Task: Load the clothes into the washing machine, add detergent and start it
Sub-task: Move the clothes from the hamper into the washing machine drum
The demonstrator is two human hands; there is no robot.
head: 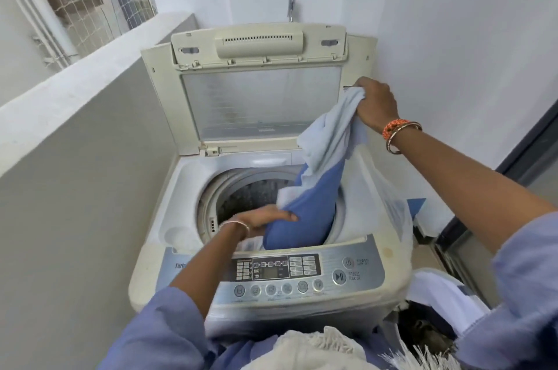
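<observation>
We find the left hand (265, 218), fingers pressed flat, pushing the blue-and-white garment (305, 212) down into the open drum (241, 197), while the right hand (376, 104), fingers clenched on its upper end, holds it aloft to feed it in.

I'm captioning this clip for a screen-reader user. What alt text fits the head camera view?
A person lowers a blue and white garment into the drum of an open top-loading washing machine, right hand gripping its top, left hand guiding its lower end. More laundry waits at lower right.
</observation>
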